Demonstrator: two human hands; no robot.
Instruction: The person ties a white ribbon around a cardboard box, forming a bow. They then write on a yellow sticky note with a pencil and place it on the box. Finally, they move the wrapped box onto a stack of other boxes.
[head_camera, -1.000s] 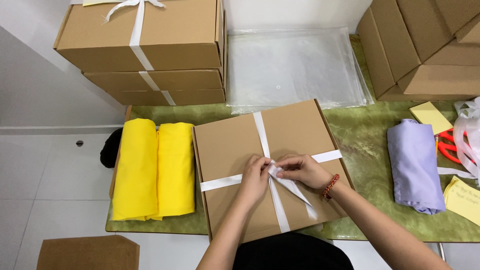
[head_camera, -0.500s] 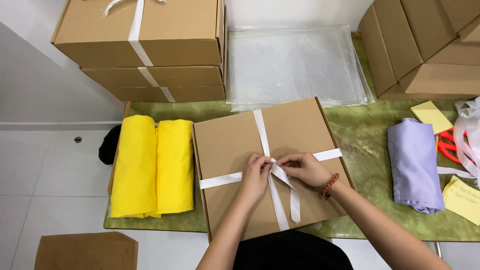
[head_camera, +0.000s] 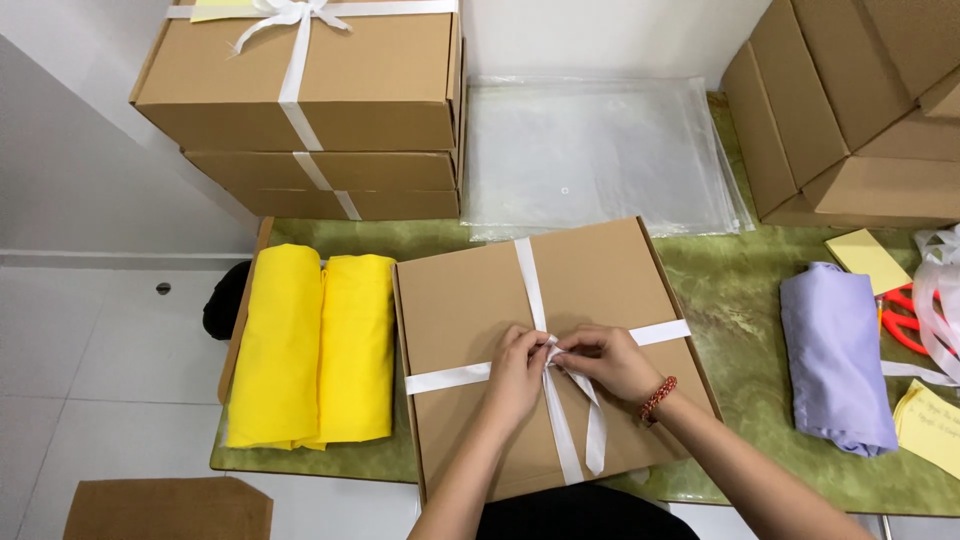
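A flat brown cardboard box (head_camera: 470, 310) lies in front of me on the green table (head_camera: 740, 310), wrapped crosswise with a white ribbon (head_camera: 528, 275). My left hand (head_camera: 517, 372) and my right hand (head_camera: 606, 360) meet over the ribbon's crossing, both pinching the ribbon at the knot. A loose ribbon loop (head_camera: 592, 430) hangs down toward me across the lid. A beaded bracelet (head_camera: 658, 397) sits on my right wrist.
Two folded yellow cloths (head_camera: 315, 345) lie left of the box, a folded lilac cloth (head_camera: 838, 355) right of it. Ribbon-tied boxes (head_camera: 300, 90) stack at the back left, plain boxes (head_camera: 850, 110) at the back right, clear plastic bags (head_camera: 590, 150) between. Red scissors (head_camera: 905, 318) and yellow notes (head_camera: 868, 258) lie at the right edge.
The loose ribbon end, first lying slantwise to the right, now hangs straight down as a loop. My hands have stayed at the knot, drawn a little closer together.
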